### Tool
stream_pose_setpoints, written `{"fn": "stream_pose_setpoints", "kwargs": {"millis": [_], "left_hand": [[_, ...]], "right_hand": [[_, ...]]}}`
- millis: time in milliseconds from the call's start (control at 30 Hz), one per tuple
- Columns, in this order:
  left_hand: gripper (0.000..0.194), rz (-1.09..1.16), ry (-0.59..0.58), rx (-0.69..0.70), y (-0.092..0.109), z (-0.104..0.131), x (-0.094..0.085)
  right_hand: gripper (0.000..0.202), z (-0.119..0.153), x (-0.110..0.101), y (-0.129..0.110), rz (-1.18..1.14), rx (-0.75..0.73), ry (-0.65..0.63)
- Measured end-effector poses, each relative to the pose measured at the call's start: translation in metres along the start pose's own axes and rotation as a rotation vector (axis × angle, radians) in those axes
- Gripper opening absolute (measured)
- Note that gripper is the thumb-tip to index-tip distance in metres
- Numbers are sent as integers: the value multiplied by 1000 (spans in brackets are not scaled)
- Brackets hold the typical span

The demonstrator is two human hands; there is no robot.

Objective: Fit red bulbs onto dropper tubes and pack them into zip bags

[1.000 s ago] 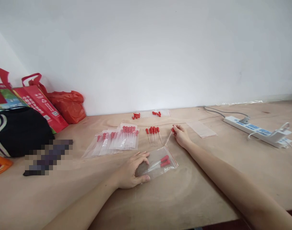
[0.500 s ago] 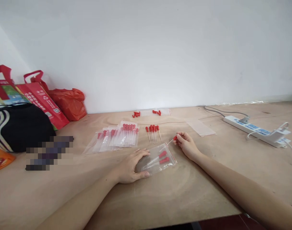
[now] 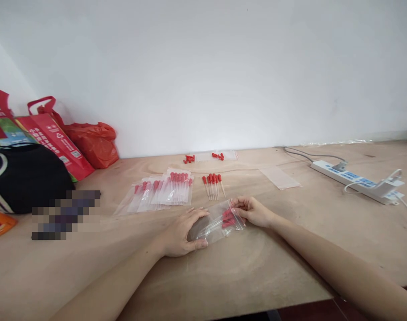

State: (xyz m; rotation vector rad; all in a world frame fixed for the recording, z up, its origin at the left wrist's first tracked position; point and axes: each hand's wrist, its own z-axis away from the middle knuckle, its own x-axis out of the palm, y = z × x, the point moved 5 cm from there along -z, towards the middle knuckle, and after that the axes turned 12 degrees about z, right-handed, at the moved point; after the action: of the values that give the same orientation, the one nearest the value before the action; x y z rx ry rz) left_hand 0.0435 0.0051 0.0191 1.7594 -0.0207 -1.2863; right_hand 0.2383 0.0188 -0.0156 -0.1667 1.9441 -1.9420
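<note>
A clear zip bag (image 3: 211, 229) lies on the table with several droppers (image 3: 228, 216) inside, their red bulbs at the bag's right-hand mouth. My left hand (image 3: 185, 232) steadies the bag's left end, thumb along the near edge and fingers across the far one. At the mouth, my right hand (image 3: 250, 211) pinches the red bulb of a dropper that is within the bag; the fingertips are partly covered by the plastic. Beyond my hands lie several loose droppers (image 3: 214, 185) side by side. To their left rests an overlapping pile of filled bags (image 3: 156, 196).
Red bulbs (image 3: 190, 158) and a bag with more bulbs (image 3: 228, 155) lie near the wall. A flat bag (image 3: 280, 178) sits right of the loose droppers. A power strip (image 3: 353, 180) with cables is farther right. Shopping bags (image 3: 56, 142) and a black bag (image 3: 32, 178) stand left.
My right hand has moved left and slightly nearer to me, bringing the dropper from outside the bag's mouth into the bag. My left hand has stayed on the bag.
</note>
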Motion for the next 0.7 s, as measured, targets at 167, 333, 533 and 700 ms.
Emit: {"fn": "stream_pose_setpoints", "kwargs": {"millis": [167,333,533,700], "left_hand": [[61,-3,-9,-25,-3,1,1],[60,-17,-14,-2,-3,0,1],[56,-42,-38,22,-2,-1,2],[55,-37,-51,-18,-2,-1,2]], "right_hand": [[32,1,7,-2,-67,42,-10],[30,-6,-8,6,140,104,63],[25,-52,-56,12,477,-21,605],[34,-105,-62,18,541,41,644]]}}
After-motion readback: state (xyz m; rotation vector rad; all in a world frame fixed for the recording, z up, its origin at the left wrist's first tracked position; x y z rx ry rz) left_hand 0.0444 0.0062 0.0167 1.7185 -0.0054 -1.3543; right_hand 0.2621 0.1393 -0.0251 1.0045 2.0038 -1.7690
